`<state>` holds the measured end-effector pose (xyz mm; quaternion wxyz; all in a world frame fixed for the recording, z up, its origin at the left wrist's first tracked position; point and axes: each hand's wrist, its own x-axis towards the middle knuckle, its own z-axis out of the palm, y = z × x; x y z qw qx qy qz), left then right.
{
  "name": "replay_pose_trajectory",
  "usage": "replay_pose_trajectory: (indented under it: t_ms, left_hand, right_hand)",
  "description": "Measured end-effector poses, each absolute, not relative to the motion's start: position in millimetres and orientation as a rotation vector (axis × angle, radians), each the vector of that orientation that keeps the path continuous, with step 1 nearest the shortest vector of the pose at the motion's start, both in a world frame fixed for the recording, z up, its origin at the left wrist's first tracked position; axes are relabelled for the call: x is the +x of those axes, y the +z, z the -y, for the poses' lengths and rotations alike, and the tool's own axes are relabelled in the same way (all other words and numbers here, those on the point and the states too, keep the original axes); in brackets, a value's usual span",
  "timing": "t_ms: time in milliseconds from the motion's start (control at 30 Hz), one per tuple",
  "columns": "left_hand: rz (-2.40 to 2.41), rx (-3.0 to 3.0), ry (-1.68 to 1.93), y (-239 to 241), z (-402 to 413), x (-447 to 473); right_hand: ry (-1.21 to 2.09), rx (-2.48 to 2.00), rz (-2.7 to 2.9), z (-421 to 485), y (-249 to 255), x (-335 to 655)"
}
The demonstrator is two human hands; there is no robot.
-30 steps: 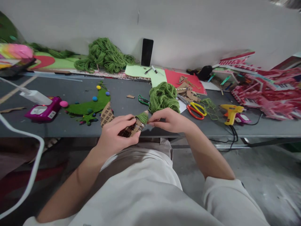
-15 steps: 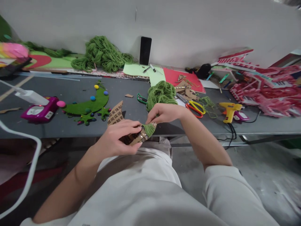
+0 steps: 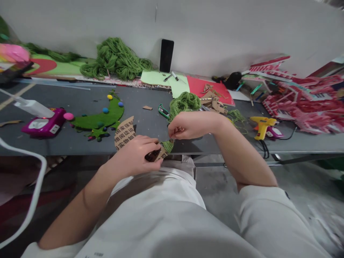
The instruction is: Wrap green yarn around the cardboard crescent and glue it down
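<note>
My left hand (image 3: 137,152) is closed around a curved piece of brown cardboard (image 3: 124,132) printed with black characters, held at the table's front edge. Green yarn (image 3: 168,146) is wound around the cardboard's right tip. Just above that tip, my right hand (image 3: 185,125) is curled in a pinch on the yarn; the strand itself is mostly hidden by the fingers. Directly behind the right hand lies a loose bundle of green yarn (image 3: 185,101), beside a small green-handled cutter (image 3: 163,111).
A green crescent decorated with pom-poms (image 3: 99,117) and a purple device (image 3: 44,123) lie left. To the right are a yellow glue gun (image 3: 262,125), cardboard scraps (image 3: 213,102) and pink-red pieces (image 3: 303,104). A phone (image 3: 166,55) leans on the wall near a big yarn heap (image 3: 116,59).
My right hand has risen slightly and its fingers have curled in tighter. The cardboard in my left hand has shifted left and turned a little, showing more of its printed end.
</note>
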<state>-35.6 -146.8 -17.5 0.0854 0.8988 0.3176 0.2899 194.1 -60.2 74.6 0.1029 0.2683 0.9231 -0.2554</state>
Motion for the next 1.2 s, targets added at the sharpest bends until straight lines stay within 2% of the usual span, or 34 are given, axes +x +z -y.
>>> replay_pose_trajectory:
  t_ms: [300, 700, 967, 1200]
  left_hand:
    - [-1.265, 2.57, 1.093, -15.8, 150.9, -28.4]
    - [-1.341, 2.487, 1.187, -20.8, 151.5, -28.7]
    - [-1.283, 2.427, 1.338, -21.4, 152.2, -31.2]
    - [-1.267, 2.348, 1.439, -23.2, 154.9, -32.2]
  right_hand:
    - [-0.554, 1.023, -2.767, 81.4, 68.5, 201.1]
    - [-0.584, 1.058, -2.864, 91.4, 57.9, 210.1]
    - [-0.695, 1.109, -2.899, 90.8, 48.4, 214.9]
    - [-0.959, 1.058, -2.978, 90.3, 38.7, 216.6]
